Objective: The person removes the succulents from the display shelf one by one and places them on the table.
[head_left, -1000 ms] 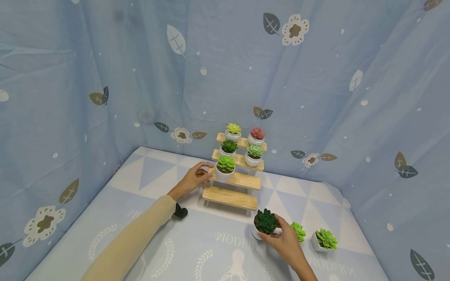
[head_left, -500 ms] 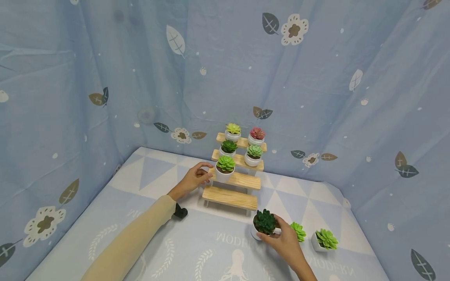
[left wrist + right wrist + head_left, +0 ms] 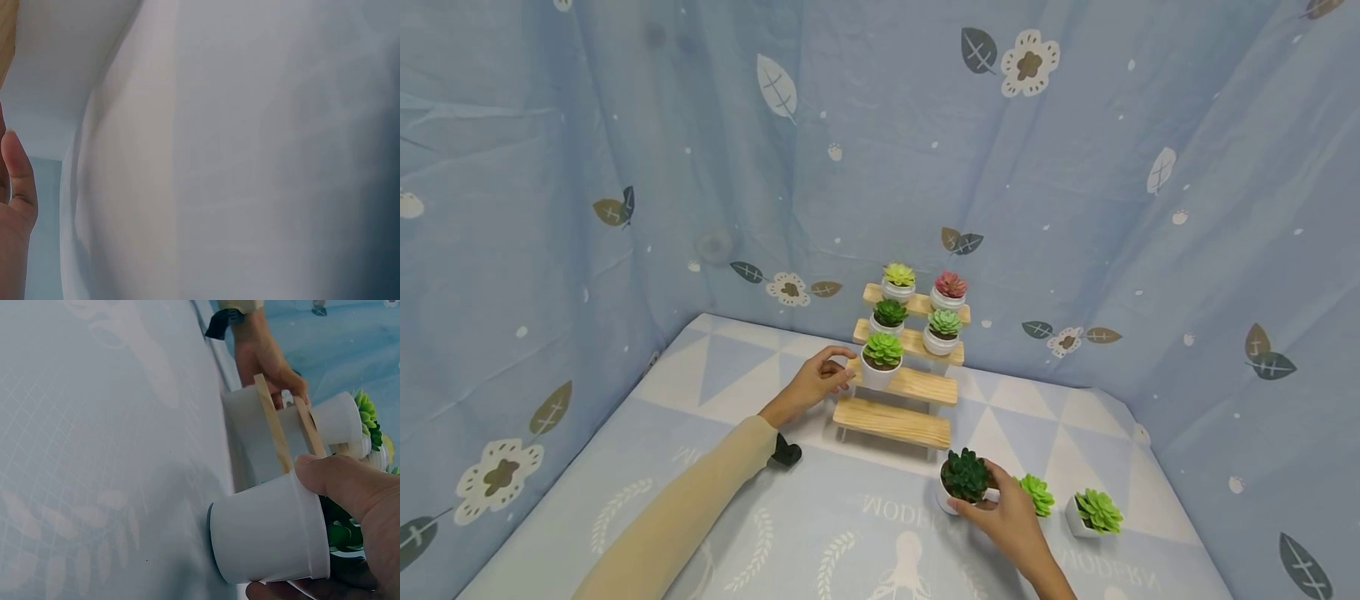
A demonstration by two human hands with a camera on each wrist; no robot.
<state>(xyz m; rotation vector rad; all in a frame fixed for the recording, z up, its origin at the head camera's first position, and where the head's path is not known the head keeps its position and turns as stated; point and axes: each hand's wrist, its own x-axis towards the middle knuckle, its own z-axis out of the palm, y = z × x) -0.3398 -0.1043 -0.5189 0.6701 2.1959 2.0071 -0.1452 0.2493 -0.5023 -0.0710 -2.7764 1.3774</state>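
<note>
My right hand grips a white pot with a dark green artificial succulent, thumb and fingers on opposite sides of the rim. In the right wrist view the pot has its base at the tablecloth; whether it touches is unclear. My left hand holds the left end of a tiered wooden plant stand with curled fingers, beside a bright green potted succulent. In the left wrist view, only part of this hand shows, near a sliver of wood.
Two potted succulents stand on each upper tier, among them a red one. Right of my right hand, another bright green succulent is partly hidden, and a white-potted green one lies tilted. A patterned curtain surrounds the table.
</note>
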